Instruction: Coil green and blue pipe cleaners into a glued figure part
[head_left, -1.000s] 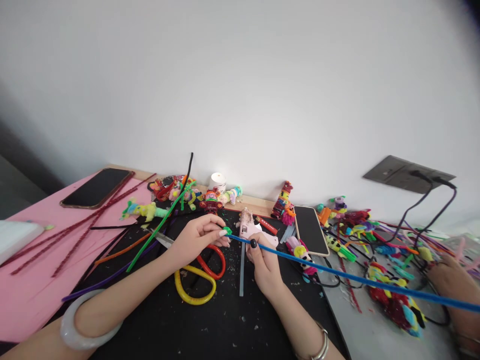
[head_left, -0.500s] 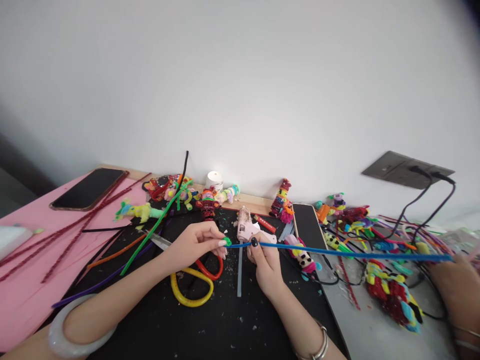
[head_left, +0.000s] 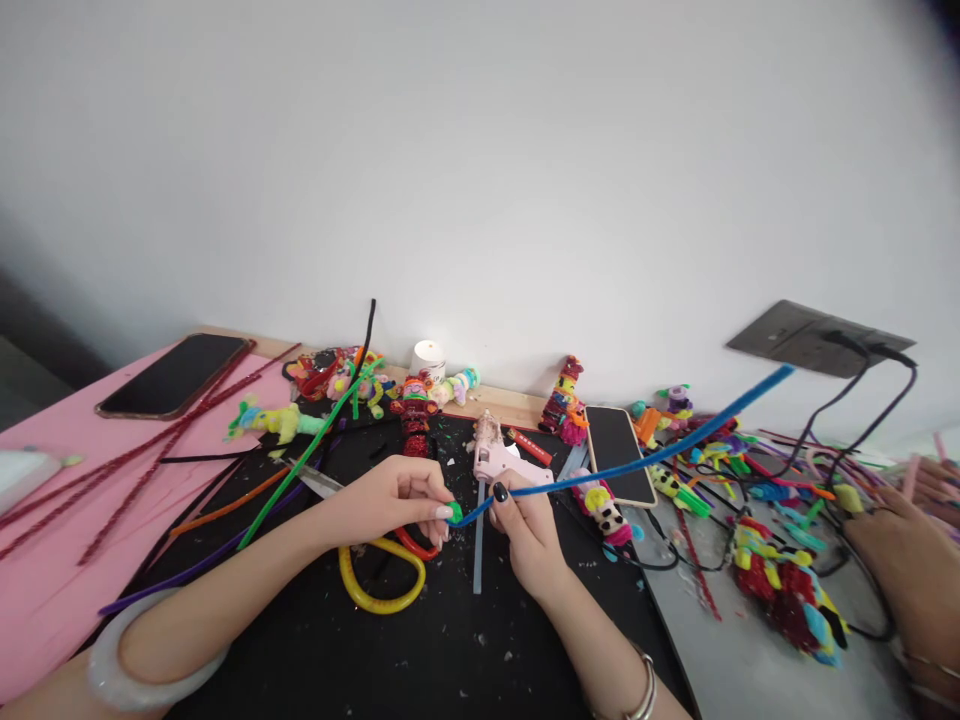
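Note:
My left hand (head_left: 397,495) pinches a small green piece (head_left: 454,512) over the black mat (head_left: 420,650). A long blue pipe cleaner (head_left: 660,452) starts at that green piece and rises to the right, its free end up by the wall socket. My right hand (head_left: 525,525) is closed around the blue pipe cleaner a few centimetres from the green piece. Beneath the hands lie scissors with a yellow and a red handle (head_left: 382,580) and a clear glue stick (head_left: 478,545). A pink glue gun (head_left: 495,460) lies just beyond my right hand.
Several finished pipe-cleaner figures (head_left: 566,405) stand along the wall. Loose pipe cleaners (head_left: 300,460) lie at left, partly on pink paper (head_left: 45,580). One phone (head_left: 172,375) rests far left, another (head_left: 619,455) at centre right. Another person's hands (head_left: 904,560) work at right beside cables (head_left: 862,420).
The free end of the blue pipe cleaner has swung up from low right to near the wall socket. My hands have stayed close together at the green piece.

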